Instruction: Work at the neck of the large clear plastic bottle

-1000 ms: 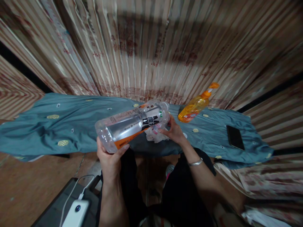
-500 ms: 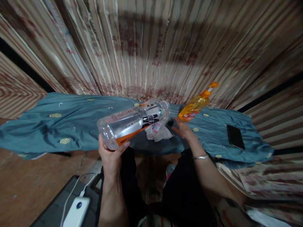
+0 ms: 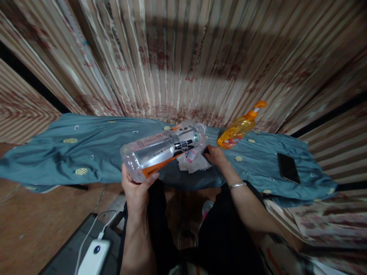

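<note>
My left hand is wrapped round the base end of a large clear plastic bottle. Tilted over the cloth, the bottle points its neck up and to the right, and it bears a silver, black and orange label. My right hand is closed by the bottle's neck end, at a small dark thing mostly hidden behind the fingers. Crumpled white tissue or film with pink print lies below the bottle's shoulder. Just beyond my right hand stands an orange pump bottle with yellow-orange liquid.
A teal cloth with pineapple prints covers the narrow table. On its right lies a black phone-like slab. A white power bank with a cable rests on a dark surface at lower left. Striped curtains hang behind.
My right hand has moved slightly left and closed at the small dark thing, which showed more before. My left hand keeps hold of the plastic bottle. The whole view has shifted slightly.
</note>
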A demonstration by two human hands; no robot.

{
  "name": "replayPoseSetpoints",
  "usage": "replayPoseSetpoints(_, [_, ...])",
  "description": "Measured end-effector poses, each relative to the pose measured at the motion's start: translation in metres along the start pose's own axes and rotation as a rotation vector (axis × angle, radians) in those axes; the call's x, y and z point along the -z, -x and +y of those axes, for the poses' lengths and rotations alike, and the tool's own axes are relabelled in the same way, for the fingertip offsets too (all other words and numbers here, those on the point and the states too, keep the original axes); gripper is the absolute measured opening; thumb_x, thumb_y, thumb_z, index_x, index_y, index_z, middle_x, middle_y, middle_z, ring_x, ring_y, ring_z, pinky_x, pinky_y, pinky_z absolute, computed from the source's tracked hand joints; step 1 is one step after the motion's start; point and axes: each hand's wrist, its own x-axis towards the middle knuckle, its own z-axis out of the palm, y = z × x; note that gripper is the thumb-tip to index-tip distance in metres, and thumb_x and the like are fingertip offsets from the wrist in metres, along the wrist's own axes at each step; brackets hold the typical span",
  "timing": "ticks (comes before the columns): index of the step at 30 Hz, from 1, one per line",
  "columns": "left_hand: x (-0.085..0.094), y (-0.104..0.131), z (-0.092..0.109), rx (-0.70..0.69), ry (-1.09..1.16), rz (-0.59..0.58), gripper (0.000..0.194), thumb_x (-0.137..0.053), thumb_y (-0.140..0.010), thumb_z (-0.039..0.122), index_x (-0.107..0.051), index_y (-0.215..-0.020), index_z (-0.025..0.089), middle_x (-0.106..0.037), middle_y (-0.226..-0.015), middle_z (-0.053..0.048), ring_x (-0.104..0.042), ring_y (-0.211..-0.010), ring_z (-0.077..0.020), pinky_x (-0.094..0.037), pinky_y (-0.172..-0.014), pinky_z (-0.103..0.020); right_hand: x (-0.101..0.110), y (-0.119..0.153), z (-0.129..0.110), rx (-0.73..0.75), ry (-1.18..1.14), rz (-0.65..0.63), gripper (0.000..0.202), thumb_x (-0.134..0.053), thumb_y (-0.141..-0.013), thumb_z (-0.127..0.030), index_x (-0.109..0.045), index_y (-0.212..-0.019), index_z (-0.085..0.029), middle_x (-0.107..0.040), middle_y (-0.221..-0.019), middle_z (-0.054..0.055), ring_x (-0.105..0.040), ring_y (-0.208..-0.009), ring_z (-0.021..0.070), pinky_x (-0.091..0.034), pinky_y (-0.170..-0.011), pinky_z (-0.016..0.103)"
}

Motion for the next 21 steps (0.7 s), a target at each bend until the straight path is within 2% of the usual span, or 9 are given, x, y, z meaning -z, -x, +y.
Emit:
replayPoseSetpoints(5, [0.003, 0.0, -0.004, -0.015, -0.037, 0.002, 0.081, -0.096, -0.045, 0.035, -0.061, -0.115, 0.017, -0.065, -0.103, -0.005, -0.065, -0.089, -0.0194, -0.054, -0.086, -0.033, 0.001, -0.001, 0.006, 0.012, -0.067, 0.106, 0.05, -0.062, -0.09, -0.022, -0.053, -0.137, -0.007, -0.07, -0.124, 0.023, -0.068, -0.114, 0.0334, -0.052, -0.096, 0.041])
replayPoseSetpoints(10, [0.004, -0.001, -0.006, -0.026, -0.056, -0.002, 0.082, -0.095, -0.047, 0.037, -0.06, -0.119, 0.017, -0.065, -0.107, -0.007, -0.065, -0.092, -0.0205, -0.054, -0.086, -0.034, 0.001, -0.001, 0.016, 0.018, -0.269, 0.267, 0.049, -0.063, -0.089, -0.025, -0.055, -0.135, -0.012, -0.071, -0.124, 0.019, -0.068, -0.115, 0.0317, -0.054, -0.098, 0.044])
replayPoseSetpoints(15, [0.003, 0.0, -0.005, -0.005, -0.019, -0.002, 0.082, -0.096, -0.046, 0.033, -0.06, -0.118, 0.016, -0.066, -0.103, -0.006, -0.065, -0.087, -0.0186, -0.055, -0.084, -0.032, 0.003, 0.009, 0.021, 0.014, -0.531, 0.405, 0.042, -0.063, -0.085, -0.028, -0.061, -0.125, -0.016, -0.075, -0.113, 0.016, -0.073, -0.103, 0.0296, -0.058, -0.092, 0.047])
replayPoseSetpoints(18, [0.003, 0.0, -0.005, -0.004, -0.009, 0.003, 0.081, -0.096, -0.045, 0.032, -0.061, -0.116, 0.016, -0.066, -0.101, -0.005, -0.065, -0.087, -0.0184, -0.055, -0.085, -0.033, 0.001, 0.017, 0.02, 0.042, -0.716, 0.43, 0.036, -0.063, -0.084, -0.033, -0.064, -0.117, -0.019, -0.077, -0.106, 0.013, -0.075, -0.094, 0.0263, -0.059, -0.091, 0.047])
replayPoseSetpoints(21, [0.002, 0.0, -0.006, -0.009, -0.011, -0.006, 0.077, -0.095, -0.046, 0.032, -0.06, -0.112, 0.017, -0.066, -0.1, -0.005, -0.066, -0.086, -0.0186, -0.055, -0.087, -0.035, -0.003, 0.021, 0.019, 0.107, -0.925, 0.384, 0.043, -0.067, -0.08, -0.036, -0.062, -0.12, -0.022, -0.075, -0.111, 0.012, -0.074, -0.098, 0.025, -0.057, -0.094, 0.046])
